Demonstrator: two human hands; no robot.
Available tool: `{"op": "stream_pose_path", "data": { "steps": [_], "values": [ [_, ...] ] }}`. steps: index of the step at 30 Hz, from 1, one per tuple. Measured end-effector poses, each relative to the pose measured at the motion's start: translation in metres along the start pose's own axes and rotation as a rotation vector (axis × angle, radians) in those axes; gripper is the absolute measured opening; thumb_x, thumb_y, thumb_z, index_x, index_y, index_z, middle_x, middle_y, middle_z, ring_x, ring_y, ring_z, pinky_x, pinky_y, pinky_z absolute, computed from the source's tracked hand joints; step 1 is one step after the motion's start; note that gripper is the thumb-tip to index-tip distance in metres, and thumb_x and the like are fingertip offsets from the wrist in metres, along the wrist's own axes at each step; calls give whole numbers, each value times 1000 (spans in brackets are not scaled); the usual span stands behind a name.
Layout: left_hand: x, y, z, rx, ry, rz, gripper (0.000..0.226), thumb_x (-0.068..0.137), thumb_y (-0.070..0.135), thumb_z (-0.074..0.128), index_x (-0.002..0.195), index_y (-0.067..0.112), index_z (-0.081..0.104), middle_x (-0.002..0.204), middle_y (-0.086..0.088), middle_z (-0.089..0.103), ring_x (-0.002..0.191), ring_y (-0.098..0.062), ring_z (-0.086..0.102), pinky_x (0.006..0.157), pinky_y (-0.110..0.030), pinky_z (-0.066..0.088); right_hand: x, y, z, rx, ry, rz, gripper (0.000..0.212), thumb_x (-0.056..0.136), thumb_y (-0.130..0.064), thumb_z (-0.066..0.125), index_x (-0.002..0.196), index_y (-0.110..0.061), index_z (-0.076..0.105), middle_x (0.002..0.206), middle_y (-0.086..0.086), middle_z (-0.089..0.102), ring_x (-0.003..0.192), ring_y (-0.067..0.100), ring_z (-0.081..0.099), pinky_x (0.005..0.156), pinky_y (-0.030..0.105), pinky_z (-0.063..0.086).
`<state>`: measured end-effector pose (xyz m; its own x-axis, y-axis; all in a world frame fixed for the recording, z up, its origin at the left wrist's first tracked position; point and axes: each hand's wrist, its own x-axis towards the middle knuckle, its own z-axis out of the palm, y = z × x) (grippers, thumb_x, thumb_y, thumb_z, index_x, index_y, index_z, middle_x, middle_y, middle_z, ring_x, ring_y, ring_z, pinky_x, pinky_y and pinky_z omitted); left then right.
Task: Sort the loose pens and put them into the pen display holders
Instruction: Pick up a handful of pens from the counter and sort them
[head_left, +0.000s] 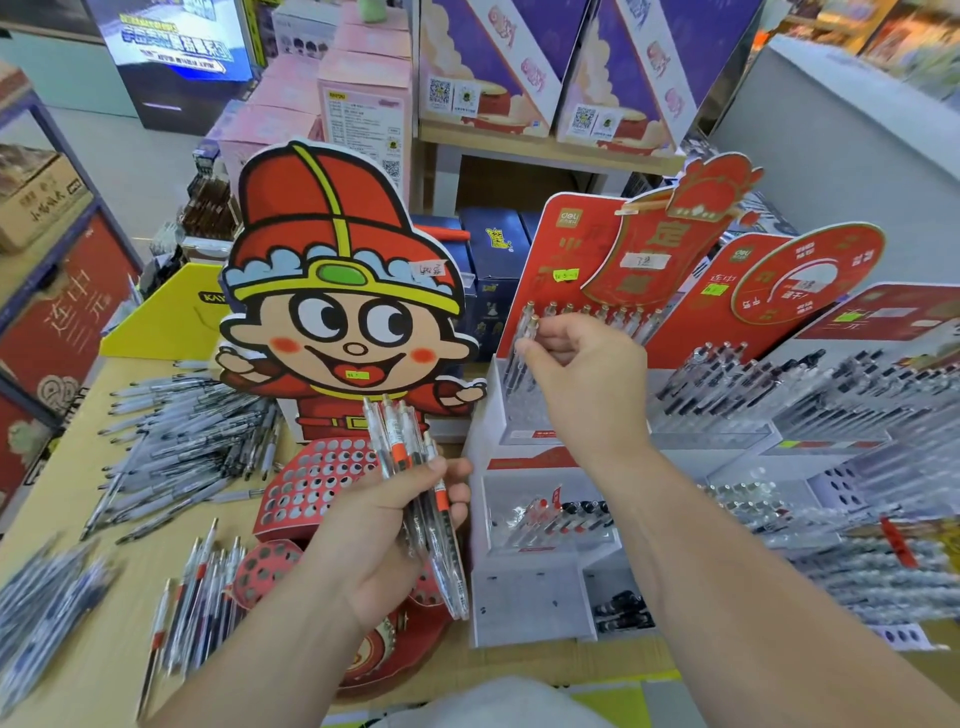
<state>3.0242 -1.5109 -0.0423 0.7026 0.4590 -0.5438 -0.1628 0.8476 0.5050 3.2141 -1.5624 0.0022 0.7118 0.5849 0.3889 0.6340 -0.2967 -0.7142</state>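
My left hand (387, 525) grips a bundle of clear pens with orange-red bands (415, 467), held upright in front of the cartoon-figure holder (332, 312). My right hand (576, 374) pinches the top of a clear pen (524, 332) standing at the left end of the upper tier of the red-and-white display holder (524, 431). A row of pens (597, 314) stands along that tier. Loose pens lie in a pile (187, 441) on the wooden table (67, 467) to the left, and a smaller group (202, 587) lies nearer me.
The cartoon holder has a red perforated base (311, 483) with round holes. Further display holders filled with pens (810, 384) stand to the right. A lower tier (561, 514) holds a few red and black pens. Boxes and shelves rise behind.
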Motion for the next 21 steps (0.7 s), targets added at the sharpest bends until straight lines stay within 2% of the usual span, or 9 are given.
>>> {"op": "stream_pose_path", "data": {
  "steps": [2, 7, 10, 13, 15, 17, 21],
  "values": [
    [-1, 0, 1, -16, 7, -3, 18, 80, 5, 69, 96, -4, 70, 94, -21, 72, 65, -21, 66, 58, -27, 59, -1, -1, 0, -18, 6, -7, 16, 89, -22, 75, 103, -14, 76, 77, -28, 57, 76, -11, 61, 72, 4, 47],
    [-4, 2, 1, -13, 0, -13, 23, 80, 11, 74, 101, 1, 69, 92, -18, 70, 72, -23, 69, 62, -30, 60, -2, -2, -1, 3, -1, 22, 18, 88, -22, 76, 104, -14, 75, 78, -28, 58, 74, -14, 61, 69, 2, 46],
    [-7, 3, 0, 38, -1, -15, 15, 81, 16, 75, 90, 4, 78, 88, -15, 71, 72, -23, 70, 61, -31, 60, -9, -5, -7, 55, 29, 23, 22, 85, -28, 79, 104, -18, 74, 81, -23, 64, 78, -9, 64, 69, 5, 49],
    [-12, 5, 1, 81, -10, -8, 16, 78, 19, 78, 91, 9, 78, 84, -12, 69, 63, -19, 65, 52, -27, 56, -23, -11, -15, 107, 47, -63, 7, 87, -30, 76, 92, -25, 73, 75, -20, 66, 73, 0, 65, 64, 10, 50],
    [-13, 5, 3, 118, -6, 9, 16, 75, 19, 79, 89, 12, 78, 81, -10, 69, 57, -16, 61, 47, -25, 51, -35, -16, -16, 209, -106, -49, 2, 87, -34, 72, 85, -34, 71, 70, -16, 68, 68, 4, 66, 60, 12, 50],
    [-14, 5, 6, 171, -20, 27, 6, 73, 19, 77, 78, 18, 81, 77, -8, 69, 54, -15, 59, 45, -23, 48, -46, -20, -11, 342, -331, 37, 5, 86, -34, 73, 85, -39, 73, 75, -14, 72, 68, 7, 68, 59, 16, 52],
    [-15, 5, 10, 223, -69, 40, 9, 73, 18, 77, 79, 14, 81, 75, -11, 68, 51, -16, 57, 44, -23, 47, -50, -20, -6, 479, -622, 293, 5, 87, -25, 77, 85, -30, 78, 77, -4, 74, 66, 7, 67, 59, 17, 51]
  ]
}}
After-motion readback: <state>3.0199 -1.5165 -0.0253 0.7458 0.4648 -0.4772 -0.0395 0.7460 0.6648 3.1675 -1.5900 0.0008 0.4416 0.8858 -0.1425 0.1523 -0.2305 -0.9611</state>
